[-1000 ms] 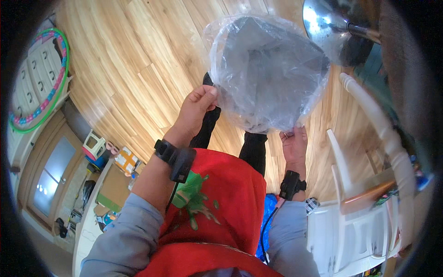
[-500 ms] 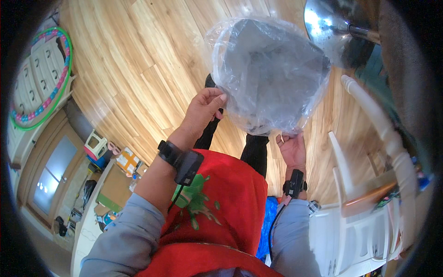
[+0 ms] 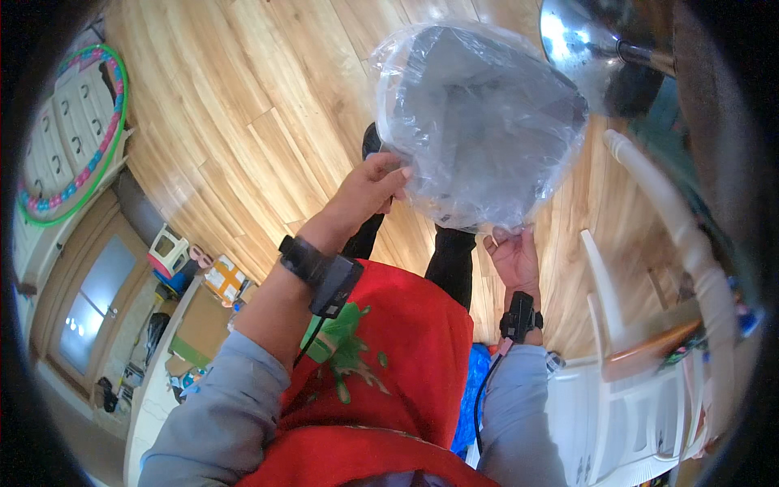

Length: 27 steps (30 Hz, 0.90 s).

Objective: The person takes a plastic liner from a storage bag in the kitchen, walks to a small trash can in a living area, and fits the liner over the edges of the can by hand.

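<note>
A clear plastic bag (image 3: 492, 213) lines a wide grey bin (image 3: 479, 105) and hangs over its rim in loose wrinkles. At the bin's near left side, my left hand (image 3: 375, 187) pinches the edge of the bag between thumb and fingers. My right hand (image 3: 514, 256) is palm up below the near right rim, its thumb and fingers closed on the bag's lower edge. The bin's outer wall and base are mostly hidden by the bag and the angle.
A shiny metal round base (image 3: 578, 36) stands beyond the bin at the upper right. White chair legs (image 3: 600, 268) and a curved white rail (image 3: 661, 187) lie right. Far left are a white drawer chest (image 3: 69, 134) and a beaded hoop (image 3: 120, 89). Wood flooring (image 3: 243, 105) spreads left.
The bin's lined opening has shifted slightly up and to the right in view. My left hand has moved a little right and down with the bag edge; my right hand keeps its pinch.
</note>
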### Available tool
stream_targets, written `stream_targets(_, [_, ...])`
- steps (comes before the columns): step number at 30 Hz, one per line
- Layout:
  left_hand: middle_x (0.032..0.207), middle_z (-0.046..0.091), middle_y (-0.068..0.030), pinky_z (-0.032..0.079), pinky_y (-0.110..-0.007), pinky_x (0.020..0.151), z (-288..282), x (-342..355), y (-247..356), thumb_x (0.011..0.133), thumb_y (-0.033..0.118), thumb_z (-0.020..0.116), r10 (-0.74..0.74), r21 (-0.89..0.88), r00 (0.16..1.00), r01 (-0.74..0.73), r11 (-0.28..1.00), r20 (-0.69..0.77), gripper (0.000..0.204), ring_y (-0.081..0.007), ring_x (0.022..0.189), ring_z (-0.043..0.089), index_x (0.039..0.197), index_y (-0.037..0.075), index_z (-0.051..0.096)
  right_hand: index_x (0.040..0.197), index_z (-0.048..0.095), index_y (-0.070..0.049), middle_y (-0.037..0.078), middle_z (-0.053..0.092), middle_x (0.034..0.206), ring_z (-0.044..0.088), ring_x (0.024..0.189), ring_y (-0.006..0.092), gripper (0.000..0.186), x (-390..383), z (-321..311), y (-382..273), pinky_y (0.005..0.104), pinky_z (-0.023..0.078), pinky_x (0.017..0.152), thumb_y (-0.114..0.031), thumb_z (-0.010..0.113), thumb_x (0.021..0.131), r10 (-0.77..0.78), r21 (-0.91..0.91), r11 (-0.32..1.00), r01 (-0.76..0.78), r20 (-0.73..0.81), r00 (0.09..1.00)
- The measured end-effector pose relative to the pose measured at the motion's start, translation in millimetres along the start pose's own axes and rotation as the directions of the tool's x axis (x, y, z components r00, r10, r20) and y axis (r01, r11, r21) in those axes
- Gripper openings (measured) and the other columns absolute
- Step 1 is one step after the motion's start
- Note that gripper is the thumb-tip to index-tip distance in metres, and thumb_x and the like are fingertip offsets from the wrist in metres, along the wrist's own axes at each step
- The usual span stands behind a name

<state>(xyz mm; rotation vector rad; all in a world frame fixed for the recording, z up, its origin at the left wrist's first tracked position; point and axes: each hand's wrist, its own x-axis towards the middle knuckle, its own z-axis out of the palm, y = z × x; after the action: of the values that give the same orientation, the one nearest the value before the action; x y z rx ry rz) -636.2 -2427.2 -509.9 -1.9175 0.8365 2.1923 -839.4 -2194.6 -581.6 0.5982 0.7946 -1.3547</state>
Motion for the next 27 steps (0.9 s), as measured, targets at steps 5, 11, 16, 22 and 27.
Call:
stream_targets(5, [0.086,0.055,0.0011,0.04,-0.021,0.063,-13.6,18.4,-26.0,0.088,0.021,0.057,0.064,-0.351,0.975,0.014,0.936,0.211,0.015,-0.0088,0.074,0.053,0.097,0.009,0.054,0.104,0.056,-0.014,0.001,0.06,0.108,0.057,0.099,0.0179,0.03,3.4,3.3,2.7,0.0382,0.047,0.081,-0.04,0.05,0.091,0.03,-0.005,1.0,-0.03,-0.013,0.999])
stream_targets(11, [0.094,0.058,-0.0021,0.041,-0.024,0.063,-16.7,4.9,-32.1,0.088,0.013,0.051,0.065,-0.704,0.994,0.019,0.71,0.092,0.012,-0.014,0.082,0.059,0.099,0.009,0.053,0.112,0.053,-0.015,0.003,0.06,0.11,0.058,0.097,0.0174,0.036,6.3,-8.4,6.0,0.0376,0.048,0.08,-0.043,0.049,0.09,0.026,-0.051,0.998,-0.028,-0.032,0.999])
stream_targets(16, [0.088,0.058,-0.0012,0.041,-0.023,0.062,5.7,6.9,-24.7,0.089,0.019,0.052,0.102,-0.354,0.994,-0.085,0.931,0.031,0.017,-0.0133,0.078,0.059,0.102,0.008,0.053,0.114,0.052,-0.013,0.003,0.062,0.107,0.061,0.093,0.0175,0.038,7.9,-13.7,6.9,0.0375,0.05,0.078,-0.043,0.05,0.09,0.03,-0.068,0.997,-0.031,-0.012,0.999])
stream_targets(22, [0.079,0.056,0.002,0.04,-0.022,0.061,1.3,13.0,-26.2,0.09,0.022,0.054,0.084,-0.27,0.991,-0.052,0.961,0.108,0.019,-0.01,0.068,0.055,0.102,0.007,0.056,0.111,0.054,-0.012,0.003,0.063,0.104,0.062,0.091,0.017,0.037,9.1,-15.0,5.3,0.0379,0.05,0.078,-0.041,0.054,0.087,0.037,-0.066,0.997,-0.038,-0.014,0.999])
stream_targets(27, [0.076,0.055,0.0019,0.039,-0.019,0.059,-13.4,3.6,-28.9,0.092,0.018,0.049,0.104,-0.134,0.994,-0.101,0.986,0.022,0.016,-0.0068,0.066,0.05,0.101,0.008,0.056,0.112,0.053,-0.012,0.004,0.061,0.108,0.06,0.094,0.0188,0.038,7.3,-12.4,4.1,0.0377,0.051,0.078,-0.04,0.056,0.086,0.019,-0.061,0.998,-0.02,-0.023,1.0])
